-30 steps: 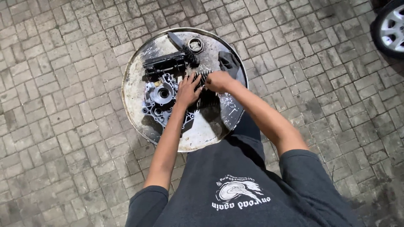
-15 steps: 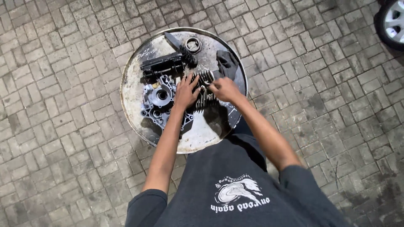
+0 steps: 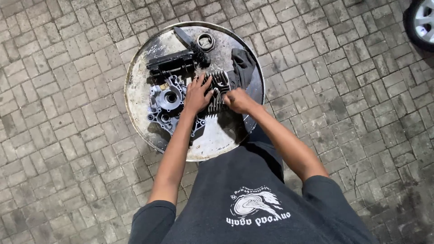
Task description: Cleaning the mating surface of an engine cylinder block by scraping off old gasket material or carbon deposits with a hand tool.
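Two bare hands work over a round metal pan [image 3: 140, 97] on the brick paving [image 3: 68, 158], where the left hand [image 3: 197, 96] presses spread fingers on a finned engine cylinder [image 3: 219, 90] beside a grey engine cover [image 3: 168, 105], the right hand [image 3: 238, 101] closed against its edge.

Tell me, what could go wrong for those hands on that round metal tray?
The finned engine part has thin metal fins, and both the left hand and right hand press on it, so fingers might get scraped. The round tray looks wet and greasy, so the part could slip. The silver engine cover lies close and could get knocked.
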